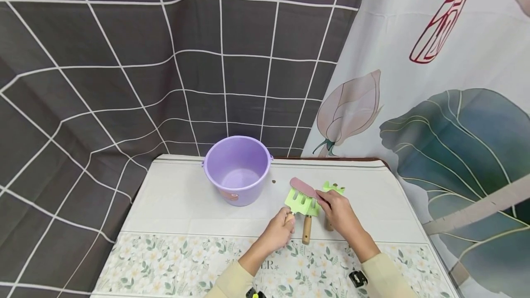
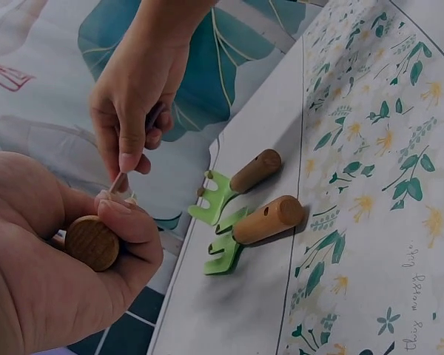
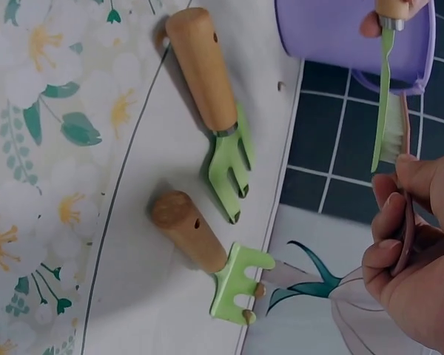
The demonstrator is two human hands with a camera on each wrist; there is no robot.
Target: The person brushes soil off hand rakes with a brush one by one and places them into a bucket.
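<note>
My left hand (image 1: 278, 231) grips the wooden handle of a small green garden trowel (image 1: 296, 201) with slots in its blade. My right hand (image 1: 340, 211) holds a pink brush (image 1: 303, 186) over that blade. In the right wrist view the brush's white bristles (image 3: 392, 137) lie against the blade, which appears edge-on. A green hand fork (image 3: 226, 174) and a small green rake (image 3: 237, 285), both with wooden handles, lie on the table beside the hands. Brown bits (image 3: 249, 316) cling to the rake's tines.
A purple bucket (image 1: 238, 197) stands at the back of the table, left of the hands. One small brown crumb (image 1: 273, 181) lies to its right. The table carries a white cloth (image 1: 174, 206) with a floral front band. Grey checked and printed curtains hang behind.
</note>
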